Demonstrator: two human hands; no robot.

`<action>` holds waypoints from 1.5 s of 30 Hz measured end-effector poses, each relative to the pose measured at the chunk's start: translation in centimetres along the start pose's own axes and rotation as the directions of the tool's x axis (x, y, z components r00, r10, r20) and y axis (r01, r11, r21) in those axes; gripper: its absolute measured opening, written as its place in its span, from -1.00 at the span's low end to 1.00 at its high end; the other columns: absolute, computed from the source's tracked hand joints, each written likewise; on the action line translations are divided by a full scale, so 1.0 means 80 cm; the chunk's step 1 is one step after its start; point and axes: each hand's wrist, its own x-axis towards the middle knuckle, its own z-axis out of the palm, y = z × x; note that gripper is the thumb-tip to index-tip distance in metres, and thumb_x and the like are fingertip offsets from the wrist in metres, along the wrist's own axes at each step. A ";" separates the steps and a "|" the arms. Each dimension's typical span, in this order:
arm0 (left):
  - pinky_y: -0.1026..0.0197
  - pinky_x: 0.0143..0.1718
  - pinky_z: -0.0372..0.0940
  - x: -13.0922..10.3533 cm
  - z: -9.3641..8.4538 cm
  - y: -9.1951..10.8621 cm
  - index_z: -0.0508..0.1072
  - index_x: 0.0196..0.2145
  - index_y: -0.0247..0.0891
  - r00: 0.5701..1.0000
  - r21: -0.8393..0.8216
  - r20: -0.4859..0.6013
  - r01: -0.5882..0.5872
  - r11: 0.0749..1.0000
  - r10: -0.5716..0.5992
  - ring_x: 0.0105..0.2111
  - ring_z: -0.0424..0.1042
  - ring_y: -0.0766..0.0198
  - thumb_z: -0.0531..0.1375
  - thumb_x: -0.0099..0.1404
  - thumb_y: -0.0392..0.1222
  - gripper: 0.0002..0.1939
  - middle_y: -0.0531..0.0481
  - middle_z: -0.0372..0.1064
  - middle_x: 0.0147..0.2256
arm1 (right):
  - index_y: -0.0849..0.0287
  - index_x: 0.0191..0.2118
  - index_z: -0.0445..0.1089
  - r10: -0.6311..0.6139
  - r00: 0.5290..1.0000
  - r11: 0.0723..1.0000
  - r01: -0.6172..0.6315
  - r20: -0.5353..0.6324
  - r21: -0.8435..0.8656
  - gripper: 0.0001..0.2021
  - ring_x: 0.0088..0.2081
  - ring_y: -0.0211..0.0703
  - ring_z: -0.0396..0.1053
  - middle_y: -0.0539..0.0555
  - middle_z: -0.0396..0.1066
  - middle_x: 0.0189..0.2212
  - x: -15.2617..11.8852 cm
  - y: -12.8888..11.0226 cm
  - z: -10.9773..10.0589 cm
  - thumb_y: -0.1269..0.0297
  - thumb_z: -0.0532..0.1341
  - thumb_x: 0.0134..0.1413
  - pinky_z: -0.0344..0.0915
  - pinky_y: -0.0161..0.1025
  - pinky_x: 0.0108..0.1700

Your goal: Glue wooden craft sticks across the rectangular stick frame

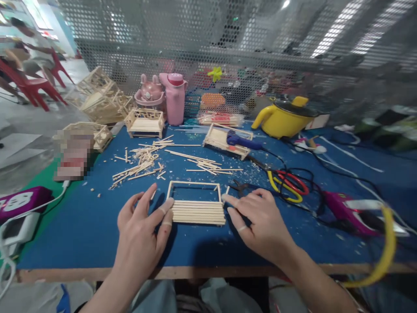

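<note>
Two hands bracket the half-slatted stick frame

Right in front of you, near the table's front edge, sits the stick frame (198,213): slats packed side by side across its near part, the far part open within a thin outline. Your left hand (143,228) has its index fingertip and thumb at the slats' left ends, other fingers fanned out; whether those two tips truly pinch, you can't tell from here. Over on the other side, your right hand (260,219) keeps thumb and index spread, the index at the frame's right post, beside a short stick piece (227,190). It looks like a squaring hold, one hand per end so nothing skews.

Just beyond, loose sticks (143,163) lie scattered, probably for easy reach. The black cutting pliers (240,188) lie beside your right hand, handy there. And the blue glue gun (243,141) rests across a small stick platform (216,141), perhaps to keep its nozzle off the blue table covering (97,243).
</note>
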 end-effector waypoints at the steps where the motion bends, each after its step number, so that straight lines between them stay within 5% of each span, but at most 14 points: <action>1: -0.23 0.10 0.13 0.000 0.000 -0.001 0.55 -0.10 -0.14 1.000 0.000 -0.001 -0.022 1.000 0.022 0.11 0.21 -0.10 0.11 0.30 -0.20 -0.72 -0.19 0.20 0.19 | 0.18 -0.04 0.45 0.010 1.000 1.000 -0.010 -0.006 -0.013 -0.70 -0.47 -0.19 0.29 0.01 0.46 -0.53 -0.005 -0.003 -0.002 0.37 0.08 0.17 0.09 -0.09 -0.14; 5: -0.25 0.11 0.12 -0.001 0.001 -0.003 0.54 -0.08 -0.18 0.998 0.013 0.005 -0.060 0.998 0.060 0.11 0.19 -0.14 0.10 0.30 -0.21 -0.70 -0.21 0.17 0.21 | 0.25 0.08 0.35 0.052 0.997 0.999 -0.053 0.051 0.012 -0.63 -0.42 -0.15 0.29 0.04 0.45 -0.48 -0.021 -0.018 0.000 0.31 0.11 0.18 0.10 -0.10 -0.15; 13: -0.22 0.10 0.13 -0.001 0.002 0.002 0.52 -0.08 -0.15 1.000 -0.001 0.011 -0.011 1.000 0.011 0.13 0.16 -0.12 0.11 0.31 -0.20 -0.73 -0.22 0.15 0.20 | 0.18 0.02 0.40 0.141 0.985 0.986 -0.149 0.099 0.075 -0.69 -0.36 -0.12 0.37 0.08 0.52 -0.39 -0.023 -0.022 0.013 0.22 0.12 0.23 0.14 -0.07 -0.13; 19: -0.11 0.09 0.20 -0.005 0.005 0.006 0.18 0.20 -0.26 0.980 -0.182 0.010 0.200 0.963 -0.201 0.09 0.23 0.01 0.13 0.31 -0.12 -0.48 -0.25 0.26 0.07 | 0.00 0.07 0.27 0.242 0.970 0.961 -0.241 0.013 0.133 -0.63 -0.46 -0.14 0.37 -0.05 0.40 -0.50 -0.026 -0.018 0.029 0.13 0.15 0.14 0.31 -0.17 -0.32; 23: -0.10 0.04 0.25 -0.016 0.007 -0.002 0.00 0.27 -0.30 0.929 -0.296 0.145 0.369 0.881 -0.340 0.03 0.33 0.03 0.15 0.29 0.04 -0.28 -0.26 0.34 0.01 | 0.04 0.17 0.11 0.367 0.930 0.920 -0.359 -0.023 0.158 -0.45 -0.46 -0.15 0.37 -0.02 0.41 -0.41 -0.031 -0.010 0.029 0.07 0.19 0.07 0.35 -0.22 -0.40; 27: -0.14 0.07 0.21 -0.020 0.007 -0.008 -0.08 0.30 -0.19 0.898 -0.320 0.264 0.426 0.846 -0.353 0.04 0.34 0.00 0.25 0.17 0.08 -0.13 -0.17 0.40 0.00 | 0.08 -0.07 0.33 0.286 0.958 0.958 -0.285 -0.033 0.037 -0.75 -0.28 -0.05 0.41 0.10 0.45 -0.28 -0.028 0.006 0.015 0.25 0.07 0.14 0.37 -0.12 -0.24; 34: -0.13 -0.03 0.24 -0.009 0.008 -0.002 -0.13 0.33 -0.19 0.859 -0.281 0.374 0.464 0.840 -0.349 -0.07 0.42 -0.03 0.13 0.25 -0.05 -0.22 -0.07 0.52 -0.15 | 0.12 -0.11 0.50 0.143 0.964 0.977 -0.100 0.226 -0.190 -0.76 -0.07 0.13 0.41 0.22 0.46 -0.02 -0.015 0.019 0.024 0.31 0.12 0.19 0.35 0.04 -0.14; 40: -0.07 -0.06 0.29 -0.018 0.005 0.001 -0.12 0.33 -0.20 0.860 -0.255 0.352 0.468 0.846 -0.370 -0.12 0.45 -0.01 0.16 0.24 0.01 -0.18 -0.05 0.54 -0.25 | 0.15 -0.15 0.50 0.072 0.982 0.995 -0.058 0.174 -0.085 -0.74 -0.10 0.01 0.46 0.17 0.53 -0.11 -0.028 0.041 0.022 0.38 0.05 0.23 0.36 -0.02 -0.09; 45: -0.09 -0.01 0.26 -0.033 0.004 -0.002 -0.18 0.34 -0.22 0.933 -0.220 0.193 0.342 0.914 -0.303 -0.04 0.35 0.00 0.21 0.22 0.05 -0.10 -0.17 0.40 -0.06 | 0.15 0.03 0.37 0.169 0.984 0.986 -0.169 -0.057 0.015 -0.70 -0.06 -0.03 0.40 0.15 0.46 -0.11 -0.040 0.015 0.018 0.33 0.03 0.24 0.32 -0.08 -0.01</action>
